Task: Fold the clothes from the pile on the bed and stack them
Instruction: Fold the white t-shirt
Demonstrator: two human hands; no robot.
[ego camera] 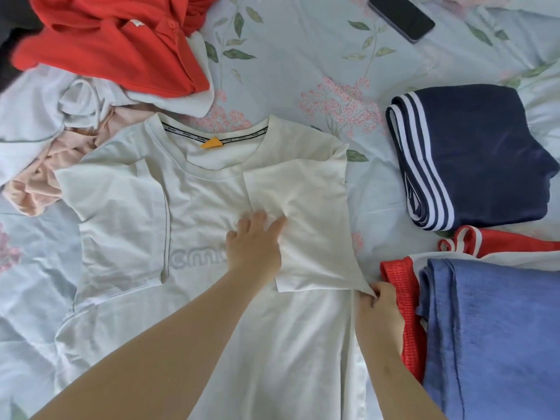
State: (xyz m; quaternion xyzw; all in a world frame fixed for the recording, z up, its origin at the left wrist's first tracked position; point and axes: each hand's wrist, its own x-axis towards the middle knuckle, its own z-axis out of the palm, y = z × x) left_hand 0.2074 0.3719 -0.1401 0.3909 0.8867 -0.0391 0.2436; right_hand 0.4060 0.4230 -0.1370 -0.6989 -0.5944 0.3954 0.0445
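A white T-shirt [200, 207] lies flat, front up, in the middle of the bed, with both sleeves folded in over the chest. My left hand [254, 244] presses flat on the chest, fingers spread at the edge of the folded right sleeve. My right hand [378, 304] pinches the lower corner of that folded sleeve at the shirt's right side. An unfolded pile sits at the top left: a red polo shirt [115, 40], pale blue-white clothes [33, 107] and a pink garment [51, 171].
Folded clothes lie on the right: a navy piece with white stripes [472, 153], and a blue garment [497, 334] on top of red-and-white ones [403, 304]. A black phone [401, 16] rests at the top. The floral bedsheet [303, 62] shows between them.
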